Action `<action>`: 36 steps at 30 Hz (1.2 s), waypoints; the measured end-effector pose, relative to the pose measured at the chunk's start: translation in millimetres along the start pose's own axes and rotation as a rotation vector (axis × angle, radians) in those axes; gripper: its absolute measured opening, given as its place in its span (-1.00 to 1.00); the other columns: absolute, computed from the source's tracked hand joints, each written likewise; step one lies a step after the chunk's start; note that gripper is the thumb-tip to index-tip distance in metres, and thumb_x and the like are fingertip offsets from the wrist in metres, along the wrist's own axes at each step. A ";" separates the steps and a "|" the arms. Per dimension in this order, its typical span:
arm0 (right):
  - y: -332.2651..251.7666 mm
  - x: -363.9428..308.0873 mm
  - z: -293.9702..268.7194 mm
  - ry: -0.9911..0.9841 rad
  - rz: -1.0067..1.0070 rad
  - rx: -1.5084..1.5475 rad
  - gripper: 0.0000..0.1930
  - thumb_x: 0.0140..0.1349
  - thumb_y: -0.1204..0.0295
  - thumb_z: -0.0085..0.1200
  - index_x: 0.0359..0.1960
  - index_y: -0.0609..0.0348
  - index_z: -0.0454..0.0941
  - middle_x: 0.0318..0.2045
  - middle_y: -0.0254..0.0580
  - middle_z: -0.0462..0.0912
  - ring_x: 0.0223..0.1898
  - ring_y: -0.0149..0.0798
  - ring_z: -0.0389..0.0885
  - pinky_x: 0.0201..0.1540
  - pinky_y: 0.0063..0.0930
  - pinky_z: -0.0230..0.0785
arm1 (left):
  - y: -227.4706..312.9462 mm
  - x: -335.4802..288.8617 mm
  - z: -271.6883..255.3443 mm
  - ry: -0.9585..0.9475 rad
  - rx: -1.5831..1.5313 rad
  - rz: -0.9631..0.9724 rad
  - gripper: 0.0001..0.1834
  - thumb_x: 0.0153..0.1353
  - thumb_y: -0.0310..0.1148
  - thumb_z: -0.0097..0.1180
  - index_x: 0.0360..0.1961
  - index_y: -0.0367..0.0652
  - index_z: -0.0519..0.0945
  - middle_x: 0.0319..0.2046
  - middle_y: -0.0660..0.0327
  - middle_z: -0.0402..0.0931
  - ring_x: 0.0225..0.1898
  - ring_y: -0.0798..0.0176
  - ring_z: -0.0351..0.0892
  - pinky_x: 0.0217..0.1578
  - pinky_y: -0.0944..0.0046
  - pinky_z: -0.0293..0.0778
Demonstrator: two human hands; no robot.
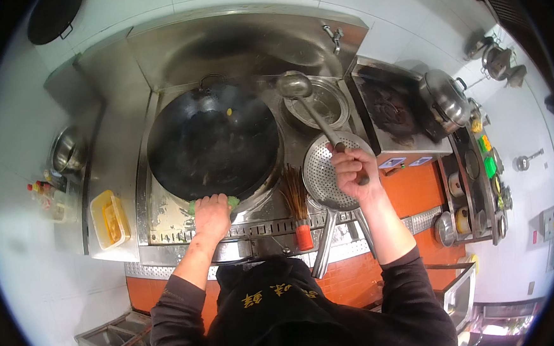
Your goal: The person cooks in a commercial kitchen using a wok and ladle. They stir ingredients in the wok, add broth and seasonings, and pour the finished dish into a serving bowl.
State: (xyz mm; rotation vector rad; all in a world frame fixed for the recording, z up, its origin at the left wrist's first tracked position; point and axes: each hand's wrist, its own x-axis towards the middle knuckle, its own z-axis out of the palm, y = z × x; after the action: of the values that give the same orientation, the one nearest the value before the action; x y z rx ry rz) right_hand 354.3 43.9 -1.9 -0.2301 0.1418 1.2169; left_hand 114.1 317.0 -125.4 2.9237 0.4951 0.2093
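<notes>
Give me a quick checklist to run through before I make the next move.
1. Left hand on the green cloth: ok, at the wok's near rim.
2. Right hand holding the ladle: ok, fingers wrapped around its handle.
3. Wok free of scraps: not ok, a small yellow bit lies inside.
4. Ladle bowl off the metal pot: cannot tell, they overlap in this view.
5. Burner flame off: cannot tell, hidden beneath the wok.

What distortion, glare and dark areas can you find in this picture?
Head view: fisheye distortion bows the steel backsplash's top edge, black fills the corners, bright highlights glint on the lidded pot, and the dark wok shows little interior detail.
</notes>
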 end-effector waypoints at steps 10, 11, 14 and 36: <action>72.6 -60.3 2.0 0.316 0.019 -0.864 -0.49 0.16 0.67 0.01 0.20 0.35 0.29 -0.63 -0.35 0.40 -0.77 -0.48 0.35 -0.73 -0.60 0.19 | 0.5 4.0 -11.9 -0.019 -0.044 0.036 -0.79 0.10 -0.31 0.18 -0.29 -0.17 0.51 -0.36 0.05 0.61 -0.24 -0.05 0.57 -0.15 -0.04 0.36; 70.5 -62.6 1.4 0.354 -0.020 -1.024 -0.47 0.15 0.64 0.03 0.21 0.37 0.29 -0.63 -0.34 0.42 -0.75 -0.47 0.38 -0.72 -0.60 0.21 | 0.9 3.6 -11.9 -0.006 -0.045 0.045 -0.80 0.09 -0.32 0.19 -0.30 -0.16 0.50 -0.36 0.07 0.60 -0.25 -0.05 0.56 -0.16 -0.04 0.35; 49.2 -57.9 4.8 0.644 -0.210 -1.494 -0.41 0.12 0.56 0.12 0.21 0.43 0.27 -0.61 -0.31 0.46 -0.73 -0.44 0.45 -0.71 -0.58 0.24 | 2.3 2.4 -11.1 0.005 -0.040 0.048 -0.79 0.08 -0.32 0.21 -0.31 -0.15 0.50 -0.37 0.08 0.59 -0.26 -0.04 0.55 -0.16 -0.03 0.34; 130.7 -233.2 -211.2 0.647 -0.246 -0.610 -0.49 0.25 0.56 0.08 0.27 0.14 0.35 -0.56 -0.31 0.54 -0.65 -0.41 0.49 -0.57 -0.56 0.39 | 5.3 4.3 -8.9 0.073 -0.005 0.106 -0.77 0.07 -0.36 0.22 -0.25 -0.17 0.53 -0.34 0.09 0.56 -0.25 -0.03 0.52 -0.17 -0.02 0.34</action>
State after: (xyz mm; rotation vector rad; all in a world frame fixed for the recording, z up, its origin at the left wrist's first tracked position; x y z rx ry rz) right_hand 154.9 -178.7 -165.6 -1.1417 0.2901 0.8759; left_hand 118.4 314.8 -115.3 2.9482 0.3498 0.3313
